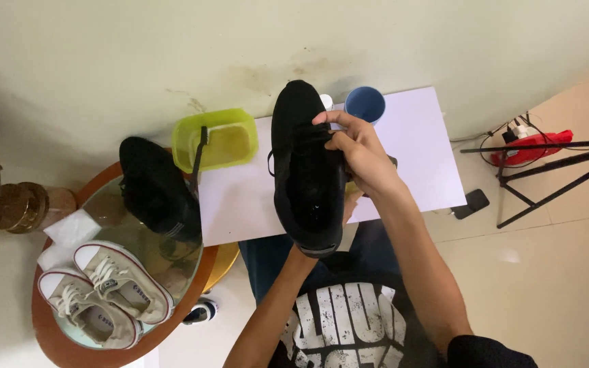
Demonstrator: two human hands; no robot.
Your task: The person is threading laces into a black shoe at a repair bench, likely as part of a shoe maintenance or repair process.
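Right hand (359,153) on black shoe (306,170) (laces)

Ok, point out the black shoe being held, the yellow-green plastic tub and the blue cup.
black lace-up shoe (306,174), head view, on its dark inner opening.
yellow-green plastic tub (247,129), head view, on its right rim.
blue cup (365,104), head view, on its inside.

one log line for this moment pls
left hand: under black shoe heel | right hand: on its laces | second black shoe on round table | white board below
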